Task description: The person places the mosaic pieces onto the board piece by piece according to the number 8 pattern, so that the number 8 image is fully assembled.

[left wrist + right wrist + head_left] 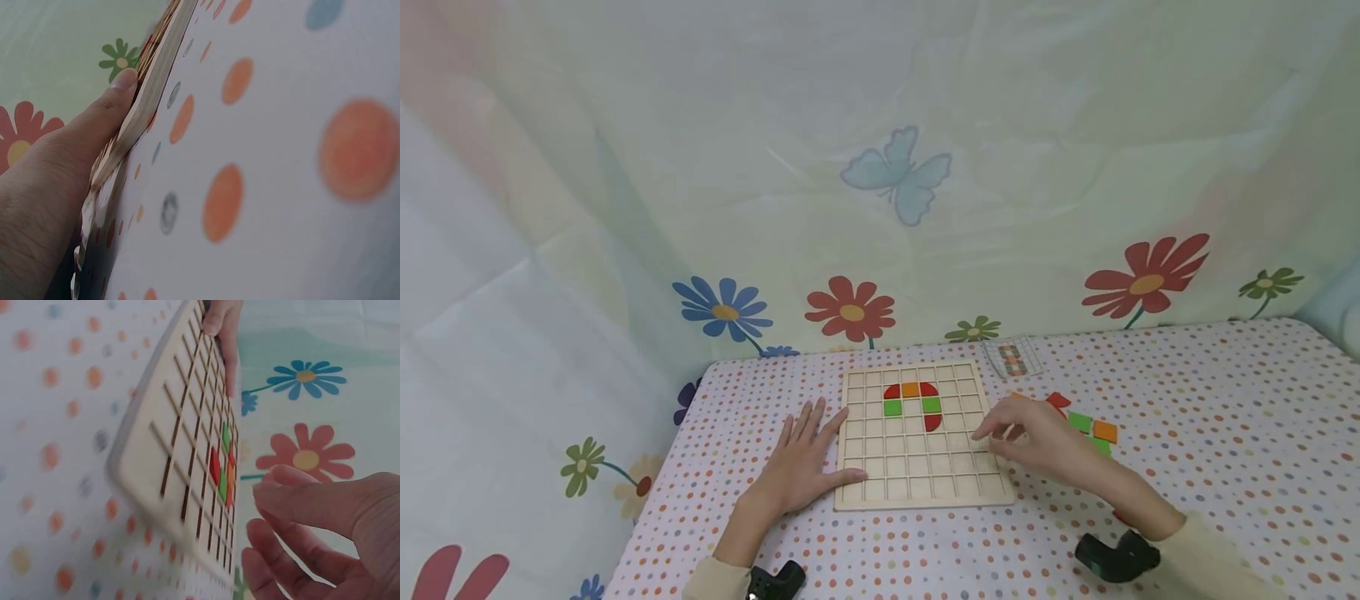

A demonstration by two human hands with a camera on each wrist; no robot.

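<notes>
Head view: left hand (797, 468), fingers spread, touches pale wooden gridded board (897, 467); right hand (1037, 437), fingers bent, cannot tell if pinching; green square tile (1080, 422) right of them.

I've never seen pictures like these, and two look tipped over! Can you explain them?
There is no robot here, just a person's left hand and right hand. The wide picture comes from a camera on the person's head; the tilted ones, from cameras on the wrists. On the spotted tablecloth lies a wooden board with little squares. Six coloured pieces, red, orange and green, sit on it. More loose pieces lie to its right, and a small patterned sheet by its far right corner. The left hand rests at the board's left edge, thumb on top. The right hand is above the right edge; its fingers are bent, and I see nothing held in them.
</notes>
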